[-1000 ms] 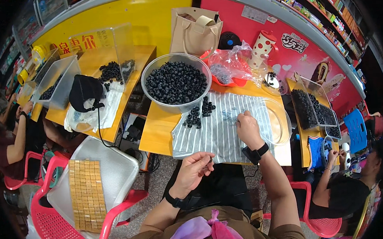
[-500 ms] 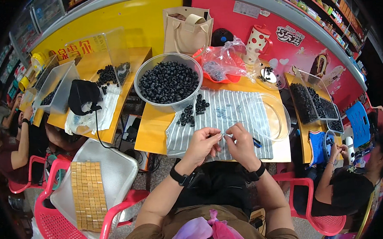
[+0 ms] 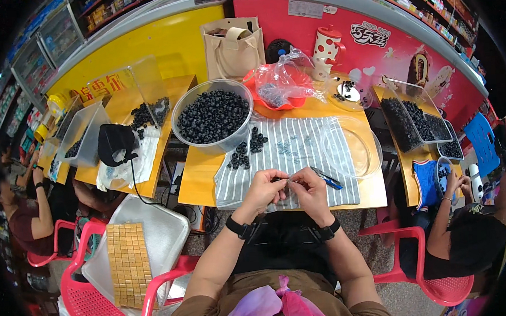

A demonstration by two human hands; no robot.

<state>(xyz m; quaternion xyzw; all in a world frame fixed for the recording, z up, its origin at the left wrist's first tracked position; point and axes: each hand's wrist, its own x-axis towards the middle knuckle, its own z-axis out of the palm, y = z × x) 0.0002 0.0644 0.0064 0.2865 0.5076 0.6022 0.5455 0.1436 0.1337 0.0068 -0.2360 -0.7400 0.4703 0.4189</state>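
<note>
Over the near edge of the striped cloth point(image 3: 298, 155), left hand point(image 3: 264, 189) and right hand point(image 3: 308, 190) are pinching one small part point(image 3: 288, 182); slackening fingers are likely risking dropping it.

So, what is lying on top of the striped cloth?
On the striped cloth lie a pile of black rings, some small pale pieces and a blue tool. Both hands cover its near edge, so anything beneath them stays hidden.
</note>
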